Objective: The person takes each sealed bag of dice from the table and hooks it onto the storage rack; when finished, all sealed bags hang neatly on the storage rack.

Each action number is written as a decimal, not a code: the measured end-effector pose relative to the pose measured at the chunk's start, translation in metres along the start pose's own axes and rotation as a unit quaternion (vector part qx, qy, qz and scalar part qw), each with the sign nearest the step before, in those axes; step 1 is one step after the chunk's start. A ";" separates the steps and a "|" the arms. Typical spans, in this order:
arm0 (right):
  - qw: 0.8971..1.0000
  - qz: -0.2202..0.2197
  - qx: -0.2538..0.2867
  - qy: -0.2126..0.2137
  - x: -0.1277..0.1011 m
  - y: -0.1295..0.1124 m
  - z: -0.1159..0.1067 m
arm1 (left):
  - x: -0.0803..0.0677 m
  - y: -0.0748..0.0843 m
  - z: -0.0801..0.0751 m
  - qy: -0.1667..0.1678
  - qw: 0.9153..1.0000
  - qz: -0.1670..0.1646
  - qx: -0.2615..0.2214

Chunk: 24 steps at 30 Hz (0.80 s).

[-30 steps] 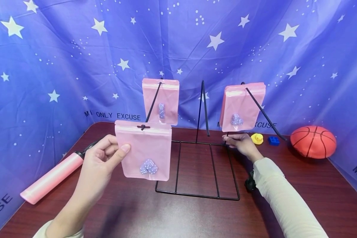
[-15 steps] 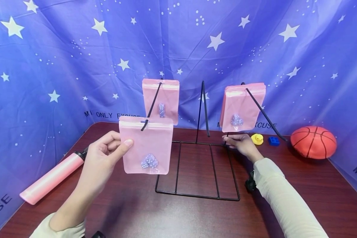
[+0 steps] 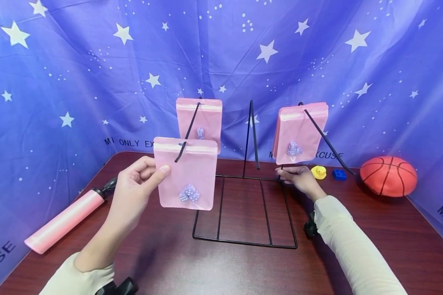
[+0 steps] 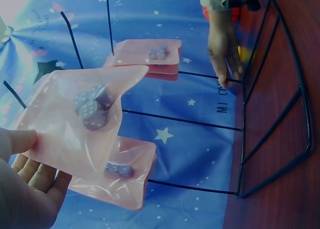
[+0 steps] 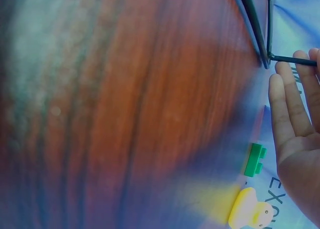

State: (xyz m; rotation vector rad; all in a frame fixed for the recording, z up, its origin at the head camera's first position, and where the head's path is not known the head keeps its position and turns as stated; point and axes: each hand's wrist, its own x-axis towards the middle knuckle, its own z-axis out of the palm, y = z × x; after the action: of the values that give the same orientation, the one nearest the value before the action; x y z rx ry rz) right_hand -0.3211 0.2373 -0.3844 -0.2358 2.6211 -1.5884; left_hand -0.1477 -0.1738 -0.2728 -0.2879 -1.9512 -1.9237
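Observation:
A pink zip bag (image 3: pixel 186 172) with several pale purple dice (image 3: pixel 190 193) in it is pinched at its left edge between the thumb and fingers of my left hand (image 3: pixel 134 182). The hook of a black wire display rack (image 3: pixel 243 243) passes through the bag's hang hole. Farther back on that same hook hangs another pink bag (image 3: pixel 211 123) of dice, partly hidden by the held one. Low on the rack's right upright, my right hand (image 3: pixel 300 178) grips the rod. Above it, a stack of pink bags (image 3: pixel 299 129) hangs from the right hook; the middle hook is bare.
A pink hand pump (image 3: pixel 66 219) lies at the table's left. On the right are a yellow rubber duck (image 3: pixel 319 172), a blue toy brick (image 3: pixel 339 175) and an orange basketball (image 3: pixel 389 176). In the right wrist view, a green toy brick (image 5: pixel 254 160) is visible. A starry curtain (image 3: pixel 221 49) hangs behind.
My left hand has moved the bag up, slightly right and farther back along the hook, past its tip. The right hand and the rack have stayed in place.

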 end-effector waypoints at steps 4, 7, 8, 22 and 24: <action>1.000 0.002 -0.001 0.001 0.000 0.000 0.000 | 0.007 -0.006 0.004 0.015 1.000 -0.001 0.000; 1.000 0.002 -0.004 0.003 0.000 0.000 0.000 | 0.014 -0.010 0.006 0.025 1.000 0.001 0.004; 1.000 0.002 -0.004 0.003 0.000 0.000 0.000 | 0.016 -0.012 0.006 0.027 1.000 0.002 0.003; 1.000 0.001 -0.002 0.000 0.001 0.000 0.000 | 0.045 -0.024 0.016 0.060 0.998 0.011 0.021; 1.000 0.002 -0.003 0.000 0.000 0.000 0.000 | 0.049 -0.026 0.018 0.062 0.998 0.009 0.010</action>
State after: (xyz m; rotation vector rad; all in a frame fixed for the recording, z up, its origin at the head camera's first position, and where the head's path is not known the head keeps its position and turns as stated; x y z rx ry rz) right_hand -0.3212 0.2373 -0.3843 -0.2302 2.6237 -1.5798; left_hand -0.2050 -0.1629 -0.2761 -0.1742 -1.8800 -1.8632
